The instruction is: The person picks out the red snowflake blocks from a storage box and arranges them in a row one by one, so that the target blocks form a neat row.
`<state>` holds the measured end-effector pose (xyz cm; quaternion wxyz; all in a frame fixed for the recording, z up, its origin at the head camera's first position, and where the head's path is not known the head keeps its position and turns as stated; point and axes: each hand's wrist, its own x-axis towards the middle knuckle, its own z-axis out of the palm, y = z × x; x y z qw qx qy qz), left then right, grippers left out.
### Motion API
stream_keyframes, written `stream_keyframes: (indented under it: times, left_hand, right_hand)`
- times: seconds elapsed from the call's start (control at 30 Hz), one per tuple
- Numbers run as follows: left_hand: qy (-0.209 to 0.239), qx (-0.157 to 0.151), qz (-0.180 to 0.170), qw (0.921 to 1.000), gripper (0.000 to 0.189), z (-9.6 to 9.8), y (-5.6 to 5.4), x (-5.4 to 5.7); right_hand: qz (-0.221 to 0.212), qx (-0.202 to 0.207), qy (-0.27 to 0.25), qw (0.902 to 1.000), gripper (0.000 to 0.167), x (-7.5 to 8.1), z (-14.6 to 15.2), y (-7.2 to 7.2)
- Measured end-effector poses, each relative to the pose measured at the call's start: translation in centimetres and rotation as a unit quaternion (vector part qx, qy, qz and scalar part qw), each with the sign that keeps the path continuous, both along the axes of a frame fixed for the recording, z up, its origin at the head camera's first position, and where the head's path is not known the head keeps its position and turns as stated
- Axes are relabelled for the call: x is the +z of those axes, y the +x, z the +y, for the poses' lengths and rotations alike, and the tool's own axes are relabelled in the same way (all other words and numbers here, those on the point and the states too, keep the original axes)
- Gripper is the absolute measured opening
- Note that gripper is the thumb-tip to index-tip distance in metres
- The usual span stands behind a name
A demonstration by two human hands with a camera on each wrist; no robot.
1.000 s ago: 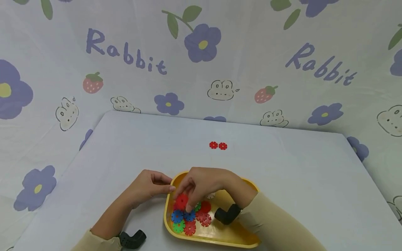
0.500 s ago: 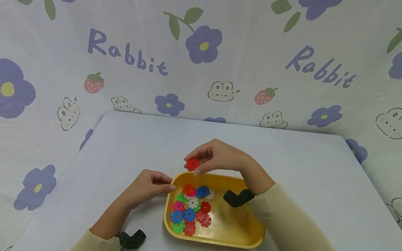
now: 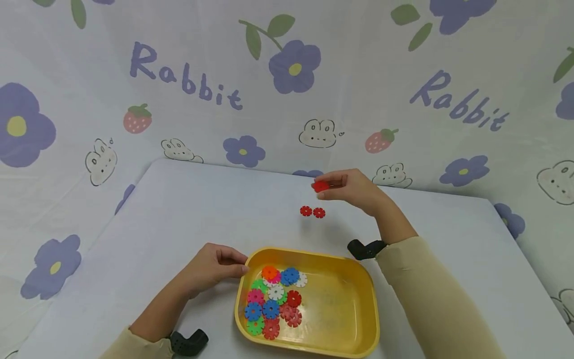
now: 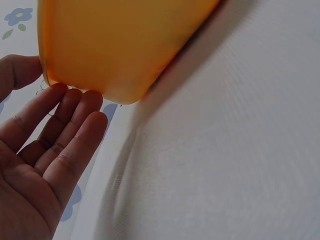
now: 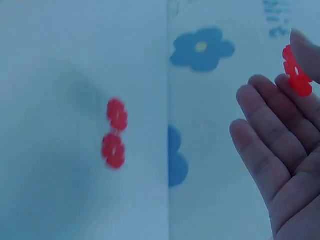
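Observation:
My right hand (image 3: 354,190) pinches a red notched plastic disc (image 5: 298,72) between thumb and fingertips, raised over the far part of the table. Below it, two red notched discs (image 3: 312,212) lie side by side on the white surface; the right wrist view shows them left of the hand. At the left end of a yellow tray (image 3: 354,304), my left hand (image 3: 211,269) holds the rim, thumb on one side and fingers against the outer wall (image 4: 75,92). Blue, green, white, pink, orange and red discs (image 3: 271,308) fill the tray's left half, some overlapping.
The white table (image 3: 188,204) runs back to a fabric backdrop (image 3: 350,75) printed with flowers and rabbits. A black elbow-shaped piece is on each wrist, by the right sleeve (image 3: 365,249) and the left sleeve (image 3: 189,343).
My right hand has lifted a red disc out of the tray and carried it away to the far side, above the two red discs. The left hand has stayed at the tray's rim.

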<state>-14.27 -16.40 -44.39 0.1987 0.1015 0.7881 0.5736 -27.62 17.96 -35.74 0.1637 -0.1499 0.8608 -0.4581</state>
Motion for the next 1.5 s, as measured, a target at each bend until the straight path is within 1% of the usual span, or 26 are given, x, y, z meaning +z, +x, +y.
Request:
stream_keyframes:
  times: [0.1,0.2,0.3,0.43,0.53,0.6,0.87,1.2,1.5]
  left_hand:
    - [0.000,0.001,-0.003,1.0000,0.031,0.0,0.0,0.0]
    - [0.005,0.000,-0.010,0.9999,0.032,0.0,0.1,-0.1]
    - [0.009,-0.004,-0.011,0.9999,0.032,0.1,0.1,-0.1]
    - [0.009,-0.008,-0.010,0.9999,0.032,0.1,0.2,-0.1]
    - [0.010,-0.010,-0.011,0.9998,0.033,0.2,0.2,-0.1]
    - [0.012,-0.009,-0.011,0.9998,0.033,0.2,0.2,-0.1]
    - [0.009,-0.005,-0.010,0.9999,0.033,0.3,0.3,-0.1]
    - [0.008,-0.007,-0.002,0.9999,0.032,0.0,0.2,0.0]
    - [0.008,0.000,-0.002,1.0000,0.032,-0.2,0.0,0.0]
  right_hand:
    - [-0.013,-0.038,0.020,0.9990,0.047,-1.1,1.2,-1.0]
    - [-0.026,-0.062,0.066,0.9955,0.050,-2.6,2.2,-1.7]
    - [-0.030,-0.067,0.118,0.9903,0.049,-4.2,3.1,-2.2]
    - [-0.032,-0.059,0.176,0.9822,0.047,-6.0,3.8,-2.5]
    - [-0.033,-0.053,0.204,0.9770,0.048,-6.9,4.0,-2.6]
    - [-0.034,-0.051,0.210,0.9757,0.049,-7.3,3.9,-2.7]
    - [-0.021,-0.030,0.233,0.9717,0.047,-7.9,3.3,-2.9]
    - [-0.020,-0.029,0.246,0.9685,0.041,-7.8,2.9,-3.0]
    - [-0.016,-0.030,0.246,0.9688,0.032,-8.0,2.7,-3.3]
